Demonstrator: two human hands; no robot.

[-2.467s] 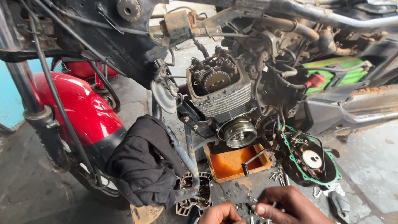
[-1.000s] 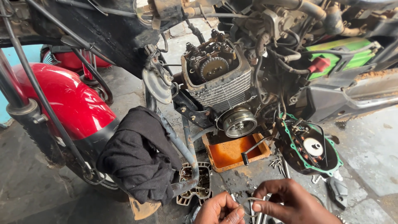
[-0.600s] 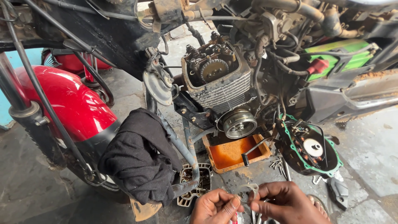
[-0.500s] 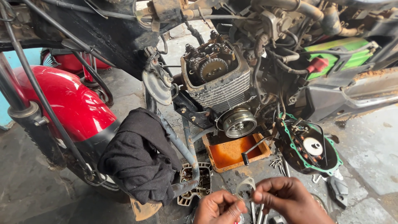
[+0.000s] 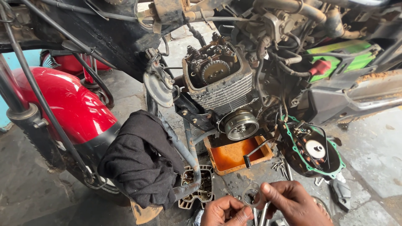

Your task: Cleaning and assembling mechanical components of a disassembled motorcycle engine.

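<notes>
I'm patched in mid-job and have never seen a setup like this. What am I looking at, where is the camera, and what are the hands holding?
There is one view, from a camera worn on the person's head, looking down at a partly stripped motorcycle. The engine is open at the top, so a toothed sprocket shows. Below it sits a round metal rotor, and under that an orange drip tray on the concrete floor. A removed side cover with a green gasket lies to the right, with loose bolts beside it. A black cloth hangs over the frame by the red fender. At the bottom edge, the left hand and right hand together hold slim metal tools, which I cannot identify more exactly.
</notes>
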